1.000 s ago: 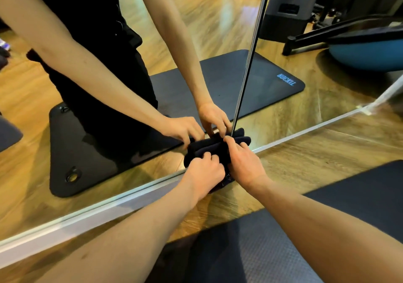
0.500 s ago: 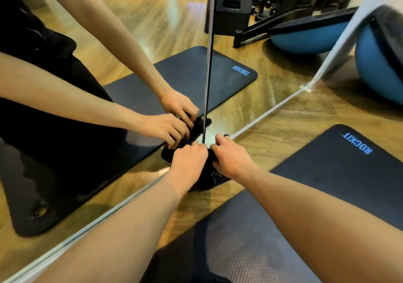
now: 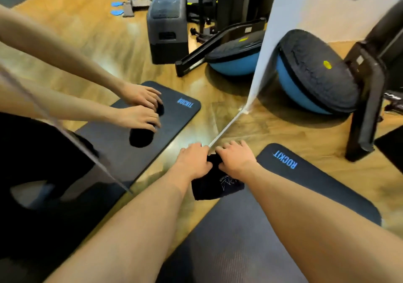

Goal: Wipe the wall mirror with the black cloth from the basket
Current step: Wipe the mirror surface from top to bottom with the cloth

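The wall mirror fills the left half of the view and meets the wood floor along a pale bottom strip. The black cloth is bunched low against the glass near that strip, its loose end with pale lettering hanging toward me. My left hand and my right hand sit side by side on it, fingers reaching to the glass and thumbs pinching the bunched cloth between them. Both hands and the cloth are reflected in the mirror. The basket is not in view.
A black ROCKIT mat lies under my arms on the right. A blue balance ball and a black metal frame stand by the white wall edge at the mirror's right end. The glass reflects other gym equipment.
Both hands have slid the cloth rightward along the mirror's bottom edge, away from the vertical seam. The view has swung right, and the ball and frame now show.
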`<state>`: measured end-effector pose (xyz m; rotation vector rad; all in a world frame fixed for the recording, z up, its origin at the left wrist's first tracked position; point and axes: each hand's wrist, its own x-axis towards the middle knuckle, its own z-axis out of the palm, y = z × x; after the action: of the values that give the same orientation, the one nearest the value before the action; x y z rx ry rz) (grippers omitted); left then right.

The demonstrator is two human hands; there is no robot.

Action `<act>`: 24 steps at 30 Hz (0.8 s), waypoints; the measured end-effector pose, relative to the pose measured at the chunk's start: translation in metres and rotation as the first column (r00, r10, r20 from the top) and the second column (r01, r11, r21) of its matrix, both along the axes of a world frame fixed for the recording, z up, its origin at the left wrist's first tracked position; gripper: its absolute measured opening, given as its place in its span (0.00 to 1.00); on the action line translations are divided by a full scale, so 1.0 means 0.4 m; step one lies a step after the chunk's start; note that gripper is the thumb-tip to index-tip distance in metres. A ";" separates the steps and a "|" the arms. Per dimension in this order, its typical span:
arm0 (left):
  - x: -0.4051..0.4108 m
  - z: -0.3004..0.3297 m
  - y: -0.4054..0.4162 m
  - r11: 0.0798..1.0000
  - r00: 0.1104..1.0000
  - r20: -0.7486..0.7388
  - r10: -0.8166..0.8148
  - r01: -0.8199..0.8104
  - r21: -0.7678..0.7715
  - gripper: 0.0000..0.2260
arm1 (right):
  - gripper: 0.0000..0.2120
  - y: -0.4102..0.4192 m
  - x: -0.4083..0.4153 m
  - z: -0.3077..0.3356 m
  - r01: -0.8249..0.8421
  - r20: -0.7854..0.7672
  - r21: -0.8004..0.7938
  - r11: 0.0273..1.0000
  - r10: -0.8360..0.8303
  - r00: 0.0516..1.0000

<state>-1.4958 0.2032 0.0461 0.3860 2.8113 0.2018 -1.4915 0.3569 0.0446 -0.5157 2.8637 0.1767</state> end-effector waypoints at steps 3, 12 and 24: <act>-0.041 0.123 0.118 0.999 0.998 0.060 0.019 -0.021 0.031 0.06 | 0.20 0.144 -0.035 0.120 0.031 0.080 -0.063 0.998 -0.026 0.996; -0.128 0.440 0.253 0.996 0.998 -0.022 0.055 -0.053 0.073 0.06 | 0.14 0.291 -0.143 0.464 0.048 0.024 -0.144 0.988 -0.045 0.999; -0.261 0.629 0.110 0.999 0.994 -0.112 0.016 -0.013 0.034 0.08 | 0.14 0.128 -0.219 0.636 0.096 -0.121 -0.147 0.985 -0.114 0.986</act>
<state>-1.6004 0.2473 0.2976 0.3962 2.9257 0.2373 -1.5791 0.4080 0.2988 -0.3900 3.0368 -0.0105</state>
